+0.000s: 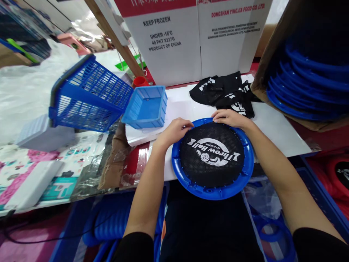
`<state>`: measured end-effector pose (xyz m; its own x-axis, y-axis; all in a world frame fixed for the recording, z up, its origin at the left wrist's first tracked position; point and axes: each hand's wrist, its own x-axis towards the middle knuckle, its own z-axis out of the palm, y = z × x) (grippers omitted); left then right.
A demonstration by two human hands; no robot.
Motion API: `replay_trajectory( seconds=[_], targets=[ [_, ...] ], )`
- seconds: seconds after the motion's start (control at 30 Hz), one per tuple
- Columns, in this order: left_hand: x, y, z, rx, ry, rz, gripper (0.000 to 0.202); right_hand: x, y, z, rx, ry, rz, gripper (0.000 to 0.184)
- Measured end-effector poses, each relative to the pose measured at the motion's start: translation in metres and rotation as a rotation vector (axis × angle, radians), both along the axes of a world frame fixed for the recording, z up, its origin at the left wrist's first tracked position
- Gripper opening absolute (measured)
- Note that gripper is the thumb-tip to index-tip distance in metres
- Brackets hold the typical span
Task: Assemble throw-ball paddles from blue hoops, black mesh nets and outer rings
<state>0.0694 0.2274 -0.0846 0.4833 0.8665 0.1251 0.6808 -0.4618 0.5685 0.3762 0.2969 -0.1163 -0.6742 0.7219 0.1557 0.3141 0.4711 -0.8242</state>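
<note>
A round blue plastic ring (pixel 178 171) lies at the front edge of the white work surface, overhanging it toward my body. Across its middle is a black mesh disc (pixel 211 176) printed "Throw Ball" in white, its edge held along small pegs on the ring. My left hand (pixel 178 130), fingers curled, pinches the mesh edge at the far left of the ring. On the far side, my right hand (pixel 228 118) has its fingertips closed together on the mesh edge over the rim. Behind that hand lies a loose pile of black printed mesh pieces (pixel 222 91).
A small blue tray (pixel 148 118) stands to the left, beside a tilted blue basket (pixel 89 96). A white carton (pixel 177 62) rises at the back. To the right, a cardboard box holds stacked blue rings (pixel 305 87). Blue tubular parts (pixel 109 218) lie below the table.
</note>
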Motion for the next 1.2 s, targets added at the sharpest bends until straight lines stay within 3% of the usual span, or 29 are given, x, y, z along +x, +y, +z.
replay_trajectory(
  seconds=[0.2, 0.33, 0.57, 0.8, 1.2],
  targets=[
    [0.014, -0.007, 0.001, 0.113, -0.083, -0.058, 0.019, -0.001, 0.003, 0.004, -0.036, 0.002, 0.028, 0.026],
    [0.02, -0.009, -0.008, 0.115, 0.018, -0.13, 0.021, -0.002, 0.0, 0.008, -0.037, -0.017, 0.027, 0.024],
    [0.017, -0.008, -0.021, 0.117, 0.081, -0.129, 0.023, -0.002, -0.007, 0.016, -0.047, -0.031, -0.008, 0.026],
    [0.018, -0.009, -0.017, 0.086, 0.101, -0.118, 0.017, 0.011, -0.017, 0.036, -0.094, -0.18, -0.002, 0.028],
    [0.018, -0.011, -0.006, 0.034, 0.08, -0.126, 0.016, 0.014, -0.035, 0.045, -0.009, -0.331, -0.015, 0.028]
  ],
)
